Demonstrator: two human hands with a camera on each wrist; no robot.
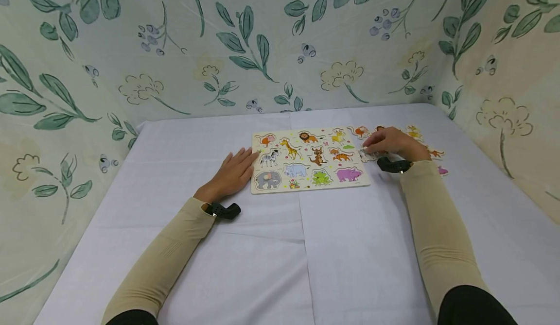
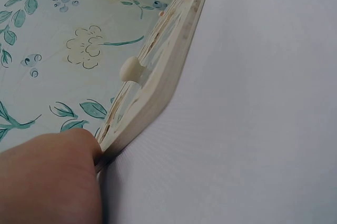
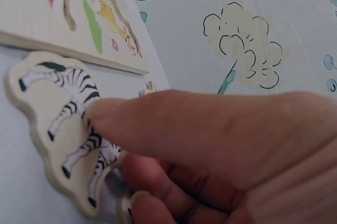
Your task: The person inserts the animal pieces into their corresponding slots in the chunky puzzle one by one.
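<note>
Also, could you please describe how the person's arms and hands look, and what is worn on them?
The left hand and right hand wear no gloves. Long, plain beige sleeves reach toward the wrists, where each has a small black device. Nearer the body, black coverings overlap the sleeves.

Wide free tabletop between my forearms, up to near edge of animal puzzle board. My left hand blocks board's left edge; room past it to tabletop's left edge. Right side crowded: my right hand pinching zebra piece beside board, loose animal pieces farther right. Behind board, narrow strip, then leaf-print fabric bars tabletop's far edge. Knob juts up near board's edge.
</note>
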